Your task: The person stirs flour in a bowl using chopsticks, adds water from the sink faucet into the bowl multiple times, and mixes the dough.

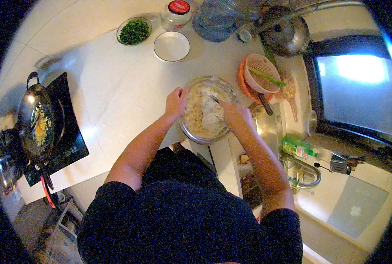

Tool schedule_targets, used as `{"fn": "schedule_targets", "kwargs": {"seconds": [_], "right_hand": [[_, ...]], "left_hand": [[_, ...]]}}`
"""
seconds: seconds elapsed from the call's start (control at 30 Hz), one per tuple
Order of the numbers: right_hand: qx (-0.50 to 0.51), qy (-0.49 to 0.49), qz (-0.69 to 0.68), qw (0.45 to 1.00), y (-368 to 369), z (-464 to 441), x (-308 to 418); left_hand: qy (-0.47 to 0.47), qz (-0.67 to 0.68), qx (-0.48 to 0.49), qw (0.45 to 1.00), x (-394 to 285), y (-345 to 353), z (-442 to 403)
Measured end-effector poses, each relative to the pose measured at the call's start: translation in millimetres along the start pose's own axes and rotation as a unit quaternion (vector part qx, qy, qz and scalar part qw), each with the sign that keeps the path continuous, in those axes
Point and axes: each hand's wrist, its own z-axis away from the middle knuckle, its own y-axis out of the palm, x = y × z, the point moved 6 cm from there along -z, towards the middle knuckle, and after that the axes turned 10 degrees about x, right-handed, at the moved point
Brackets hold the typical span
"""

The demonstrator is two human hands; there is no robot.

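Nearest, a black shirt [178, 220] met the counter's [121, 88] front edge, where a bowl [203, 140] of floury mix [202, 119] sat. The left hand [176, 102] gripped its rim; the right hand [237, 116] clasped a mostly hidden utensil [214, 99] inside.

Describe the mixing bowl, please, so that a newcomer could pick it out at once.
On the pale countertop, go to the front edge. There the left hand is on the rim of a round bowl. Unlike the dish of greens, it contains a lumpy whitish mixture.
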Motion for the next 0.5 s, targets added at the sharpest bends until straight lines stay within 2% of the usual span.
{"fn": "schedule_targets", "kwargs": {"seconds": [0.1,0.2,0.27,0.3,0.4,0.5], "right_hand": [[0.009,-0.075,0.072,0.995,16,-42,25],[0.022,-0.091,0.051,0.994,40,-21,41],[0.043,-0.138,0.061,0.988,47,2,41],[0.054,-0.163,0.063,0.983,49,13,39],[0.089,-0.145,0.056,0.984,51,30,25],[0.046,-0.166,0.113,0.979,17,34,24]], "left_hand": [[0.001,0.003,-0.012,1.000,1,3,0],[-0.009,-0.005,-0.017,1.000,3,1,0],[-0.044,0.023,-0.010,0.999,4,1,2],[-0.032,0.011,-0.016,0.999,3,0,2],[-0.004,-0.022,-0.031,0.999,1,-3,2],[0.004,-0.024,-0.033,0.999,3,0,4]]}}
